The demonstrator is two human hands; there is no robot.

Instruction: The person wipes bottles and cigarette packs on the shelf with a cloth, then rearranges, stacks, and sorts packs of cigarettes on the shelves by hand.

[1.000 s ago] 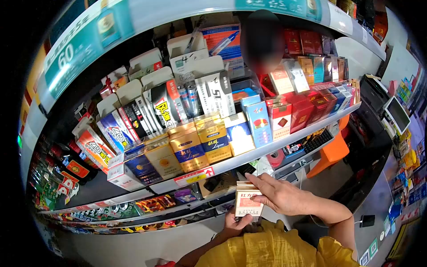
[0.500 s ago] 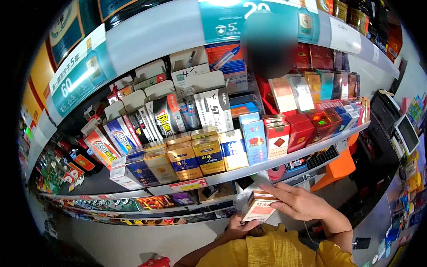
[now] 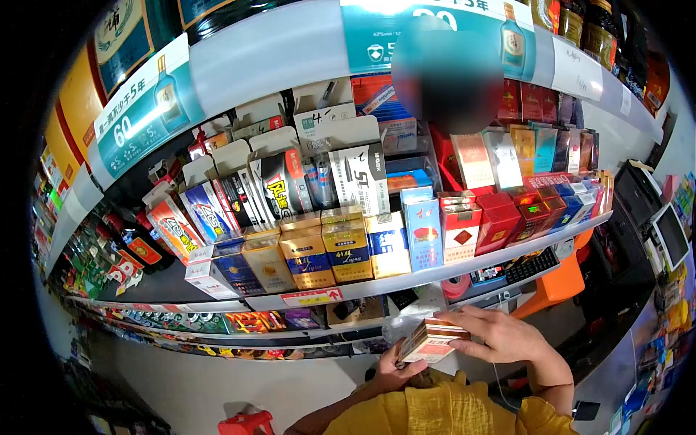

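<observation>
A small stack of cigarette packs, white with reddish print and brown edges, is held in front of my yellow shirt. My left hand grips the stack from its lower left side, the thumb along the near edge. On the upper right side lies my right hand, its fingers bent over the packs and touching them. Some clear crinkled plastic shows just beyond the stack. Part of the left hand's fingers is hidden behind the packs.
Ahead is a shelf edge lined with upright cigarette packs. Behind them stand open cartons of small goods. To the right are a keyboard, an orange chair and a monitor. A red stool stands on the floor.
The view has shifted, so the shelf sits slightly further right. The stack has tilted and turned a little between my hands. Both hands stay on the packs.
</observation>
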